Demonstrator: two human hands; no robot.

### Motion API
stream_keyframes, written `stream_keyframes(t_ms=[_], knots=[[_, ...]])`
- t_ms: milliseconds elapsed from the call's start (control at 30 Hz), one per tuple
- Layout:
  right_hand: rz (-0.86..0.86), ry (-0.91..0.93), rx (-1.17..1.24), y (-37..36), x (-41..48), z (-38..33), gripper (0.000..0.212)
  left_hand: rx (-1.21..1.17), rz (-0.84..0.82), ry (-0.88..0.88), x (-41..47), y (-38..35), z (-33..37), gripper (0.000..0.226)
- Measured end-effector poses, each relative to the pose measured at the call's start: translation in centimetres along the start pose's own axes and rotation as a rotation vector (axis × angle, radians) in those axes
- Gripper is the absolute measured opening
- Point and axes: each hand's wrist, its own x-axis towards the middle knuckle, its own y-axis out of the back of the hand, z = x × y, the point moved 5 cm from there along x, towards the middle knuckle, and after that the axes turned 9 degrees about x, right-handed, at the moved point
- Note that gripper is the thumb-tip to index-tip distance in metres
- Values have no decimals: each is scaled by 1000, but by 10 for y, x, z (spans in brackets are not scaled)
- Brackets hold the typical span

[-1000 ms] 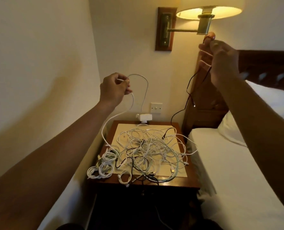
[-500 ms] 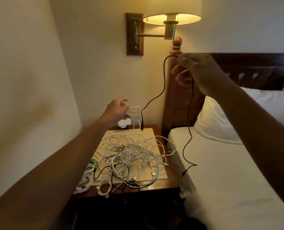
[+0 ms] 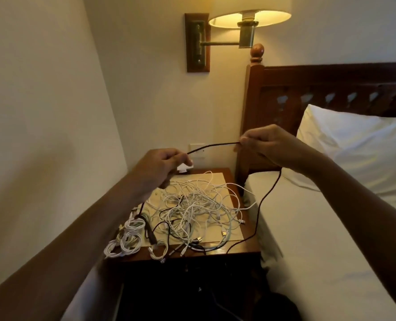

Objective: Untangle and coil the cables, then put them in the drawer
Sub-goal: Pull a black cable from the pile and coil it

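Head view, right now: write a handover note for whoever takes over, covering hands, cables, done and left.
Left hand and right hand each pinch the black cable, a short span held between them above the nightstand; its tail hangs from the right hand to the nightstand's front edge.
Done: a few white coils lie at its front left corner.
Left: coil the black cable, untangle the white pile, put all in the drawer, not visible here.
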Motion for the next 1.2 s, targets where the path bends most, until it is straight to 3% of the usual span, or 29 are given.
stream_keyframes(t_ms=[67,167,367,467,567,633,733,800,867,967,1033,1100,1200], knots=[[-80,-97,47,-8,-19,27,28,185,69,-20,-9,28,-16,25],[-48,-220,9,-17,-45,71,28,608,253,-75,-15,60,-31,19],[68,-319,-220,-20,-79,172,34,792,458,-66,-7,89,-59,21],[41,-482,-222,-22,-98,195,33,806,494,-55,-2,84,-63,26],[-319,-677,-414,-45,-108,197,21,822,317,-65,-2,52,-46,27],[-361,-567,-464,-57,-94,165,34,815,149,-139,-4,19,-26,24],[-220,-322,-37,-90,-65,83,57,758,32,-232,-8,-27,-2,22],[-217,-260,274,-117,-57,45,43,735,42,-252,-9,-39,5,21],[-92,-276,502,-124,-53,33,26,708,36,-247,-11,-33,1,23],[177,-274,419,-95,-52,48,33,611,-62,-106,-26,-5,-29,30],[275,-257,257,-77,-55,66,34,361,-188,46,-40,8,-53,32],[262,-227,31,-75,-58,82,31,56,-285,142,-51,11,-67,33],[18,-340,-92,-95,-65,103,26,-116,-363,133,-60,4,-68,30]])
